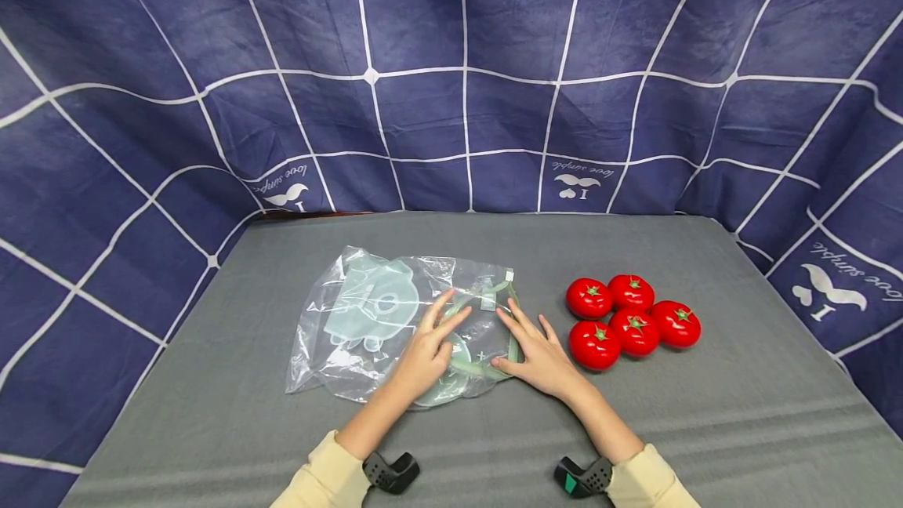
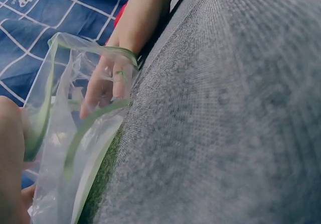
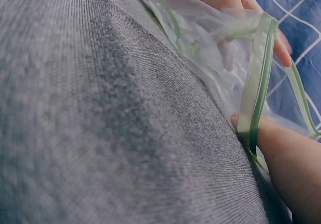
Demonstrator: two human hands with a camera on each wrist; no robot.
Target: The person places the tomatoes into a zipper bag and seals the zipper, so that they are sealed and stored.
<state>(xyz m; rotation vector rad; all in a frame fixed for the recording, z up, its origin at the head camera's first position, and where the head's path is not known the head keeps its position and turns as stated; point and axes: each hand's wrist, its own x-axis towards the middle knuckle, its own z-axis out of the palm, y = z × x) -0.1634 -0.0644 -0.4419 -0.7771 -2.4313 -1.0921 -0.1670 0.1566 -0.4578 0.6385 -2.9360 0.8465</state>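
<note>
Green trimmed the bag (image 1: 384, 304) my left hand (image 1: 427, 347) and right hand (image 1: 540, 357) touched, fingers spread, unclenched, near tomatoes (image 1: 635, 334) on the worktop (image 1: 487, 445).

Worktop (image 1: 204, 437): flat, grey ribbed fabric covering, faint creases near front. Directly on it: clear plastic bag with green-edged mouth and pale-green print (image 1: 384, 300), left of centre, mouth toward tomatoes. Right: five round red tomatoes with green stems (image 1: 637, 335), clustered, two behind three.
</note>
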